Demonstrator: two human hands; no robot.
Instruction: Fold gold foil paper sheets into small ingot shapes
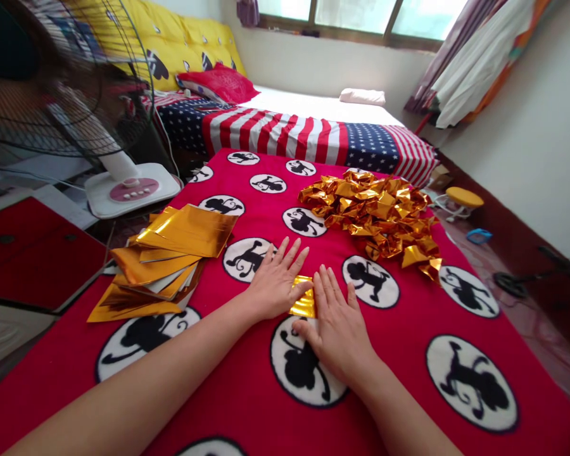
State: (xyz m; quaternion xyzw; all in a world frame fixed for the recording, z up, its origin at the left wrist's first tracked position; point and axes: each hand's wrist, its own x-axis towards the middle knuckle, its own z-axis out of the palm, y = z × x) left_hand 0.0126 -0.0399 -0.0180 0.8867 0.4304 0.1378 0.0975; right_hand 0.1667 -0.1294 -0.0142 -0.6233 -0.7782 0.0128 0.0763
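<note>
A small piece of shiny gold foil paper [303, 304] lies flat on the red cloth between my hands. My left hand [278, 282] is spread palm down, its thumb resting on the foil and its fingers stretched out on the cloth. Along the foil's right edge lies my right hand [339, 316], flat with fingers extended and covering part of that side. To the left sits a loose stack of flat gold foil sheets [185, 231]. A heap of folded gold foil pieces [380, 209] spreads over the cloth at the far right.
The red cloth [389, 399] with monkey-figure circles covers the table. A caged fan [118, 168] stands at the left beside a red-topped cabinet [33, 253]. Behind the table is a bed with a flag-patterned cover [275, 133]. A yellow stool [464, 197] stands on the right.
</note>
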